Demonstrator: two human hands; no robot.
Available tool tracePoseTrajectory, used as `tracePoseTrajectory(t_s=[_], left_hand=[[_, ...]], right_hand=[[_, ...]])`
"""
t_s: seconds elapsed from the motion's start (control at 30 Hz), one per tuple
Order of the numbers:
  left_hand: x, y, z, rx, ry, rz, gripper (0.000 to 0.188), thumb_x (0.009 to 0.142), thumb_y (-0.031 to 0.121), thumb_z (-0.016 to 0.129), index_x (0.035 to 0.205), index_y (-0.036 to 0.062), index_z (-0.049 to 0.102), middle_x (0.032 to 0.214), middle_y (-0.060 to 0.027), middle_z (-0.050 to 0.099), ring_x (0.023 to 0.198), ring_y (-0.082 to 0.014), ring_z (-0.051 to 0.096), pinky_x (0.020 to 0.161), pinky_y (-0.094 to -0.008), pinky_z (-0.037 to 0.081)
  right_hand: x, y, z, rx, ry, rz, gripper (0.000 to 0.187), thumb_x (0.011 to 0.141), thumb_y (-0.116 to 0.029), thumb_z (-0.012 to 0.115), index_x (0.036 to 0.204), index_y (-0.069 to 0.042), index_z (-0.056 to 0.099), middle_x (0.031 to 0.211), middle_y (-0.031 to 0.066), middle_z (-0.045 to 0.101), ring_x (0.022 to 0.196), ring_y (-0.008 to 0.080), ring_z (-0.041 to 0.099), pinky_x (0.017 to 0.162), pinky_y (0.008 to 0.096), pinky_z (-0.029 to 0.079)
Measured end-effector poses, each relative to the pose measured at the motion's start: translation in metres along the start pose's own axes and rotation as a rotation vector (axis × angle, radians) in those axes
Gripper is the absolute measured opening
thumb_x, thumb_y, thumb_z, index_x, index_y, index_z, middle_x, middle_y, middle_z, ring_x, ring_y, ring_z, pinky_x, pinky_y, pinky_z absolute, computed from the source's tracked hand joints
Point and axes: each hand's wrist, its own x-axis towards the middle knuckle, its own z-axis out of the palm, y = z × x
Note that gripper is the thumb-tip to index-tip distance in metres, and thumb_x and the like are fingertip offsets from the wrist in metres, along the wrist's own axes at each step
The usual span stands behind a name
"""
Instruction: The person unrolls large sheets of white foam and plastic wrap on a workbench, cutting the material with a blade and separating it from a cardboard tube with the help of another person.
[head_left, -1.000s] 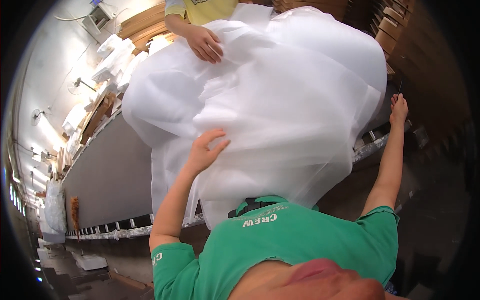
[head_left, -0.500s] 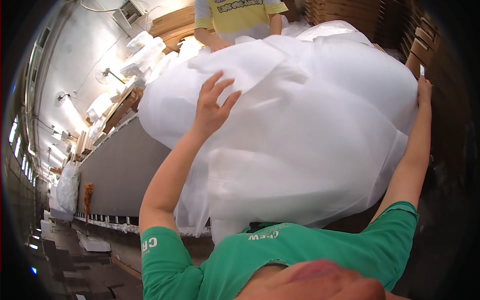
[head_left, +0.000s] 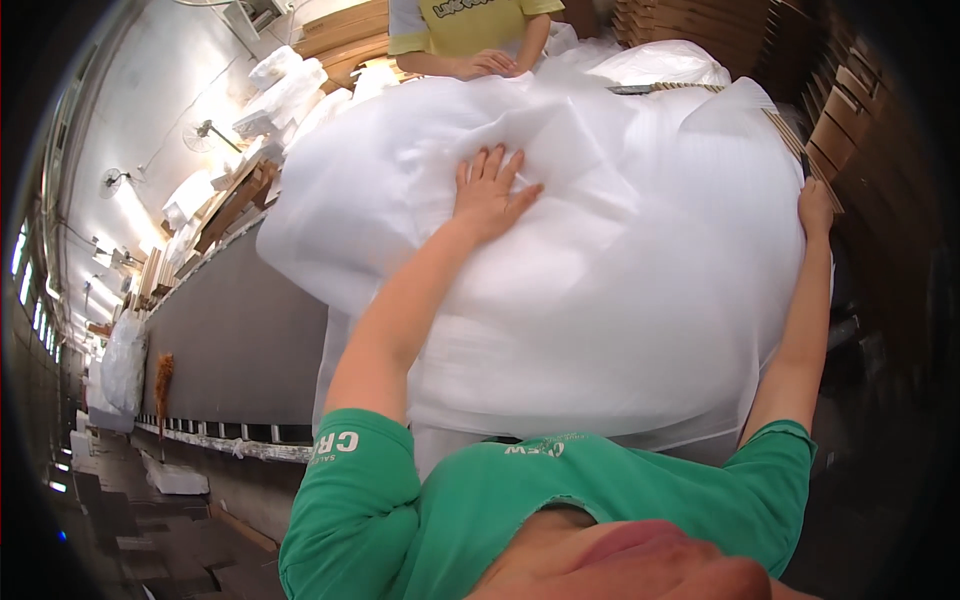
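Observation:
A big sheet of thin white packing foam (head_left: 580,330) lies heaped and wrinkled in front of me, covering most of what is under it. My left hand (head_left: 497,195) rests flat on its middle, fingers spread. At the sheet's right edge, my right hand (head_left: 816,207) is closed around a slim, dark knife-like tool (head_left: 806,166) that points up. Beyond the sheet's far edge shows a strip with a twisted gold edge (head_left: 685,87), mostly hidden by foam. Striped thin edges (head_left: 785,135) show beside my right hand.
Across from me stands a person in a yellow shirt (head_left: 475,25), both hands (head_left: 490,65) together at the foam's far edge. A grey-topped table or belt (head_left: 235,340) runs off to the left, with a brown tuft (head_left: 163,385) at its edge. Stacked cardboard (head_left: 845,115) stands at right.
My left hand has moved right and come down flat on the foam, which lies smoother. My right hand has shifted slightly left and nearer. The gold-edged strip has come into view.

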Motion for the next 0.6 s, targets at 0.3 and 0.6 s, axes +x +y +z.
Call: tracePoseTrajectory(t_s=[0.3,0.6], left_hand=[[-0.144,-0.035,-0.055,-0.542,0.284,0.174,0.023,0.082,0.024,0.068,0.096,0.0050,0.068,0.096,-0.0146,0.068,0.092,-0.0291,0.064,0.084,-0.0365,0.048],[-0.035,-0.131,-0.131,-0.090,0.761,0.297,0.034,0.086,0.038,0.061,0.104,0.0091,0.065,0.110,-0.0117,0.064,0.108,-0.0287,0.057,0.093,-0.0394,0.041]], right_hand=[[-0.221,0.014,-0.100,0.326,0.178,0.098,0.036,0.097,-0.034,0.042,0.104,-0.003,0.057,0.109,0.0114,0.066,0.100,0.0274,0.061,0.086,0.0332,0.045],[-0.347,0.011,-0.124,0.506,0.279,0.174,0.036,0.099,-0.030,0.042,0.104,0.003,0.055,0.110,0.0148,0.065,0.099,0.0201,0.060,0.086,0.0302,0.046]])
